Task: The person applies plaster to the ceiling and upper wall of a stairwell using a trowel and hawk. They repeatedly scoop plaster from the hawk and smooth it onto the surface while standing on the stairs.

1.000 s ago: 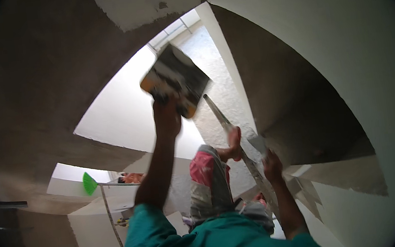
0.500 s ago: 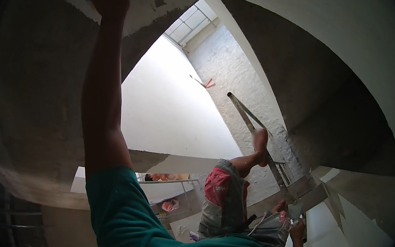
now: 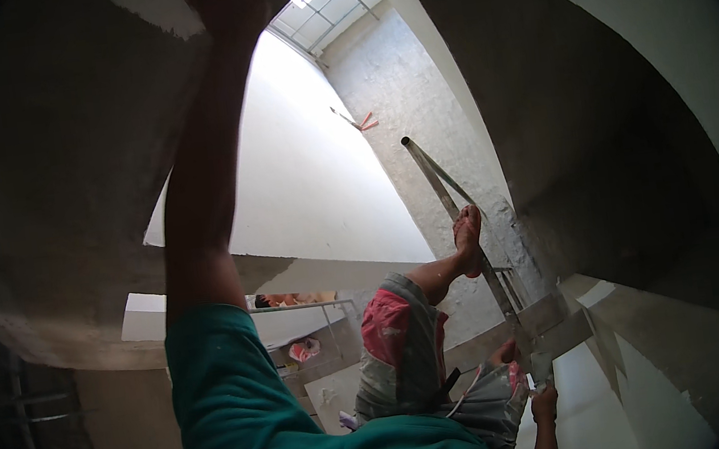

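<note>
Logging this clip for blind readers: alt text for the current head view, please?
The left hand is raised near a dim, patchily coated surface at the picture's top; the right hand, low down, holds a flat scraper. A bare foot shows against a long pole.

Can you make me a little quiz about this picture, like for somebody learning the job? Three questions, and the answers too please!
1. Which hand is higher in the picture? A) the right B) the left
2. True or false: the upper foot is bare.
3. What does the right hand hold?

Key: 1. B, the left hand. 2. True. 3. A flat-bladed scraper.
</note>
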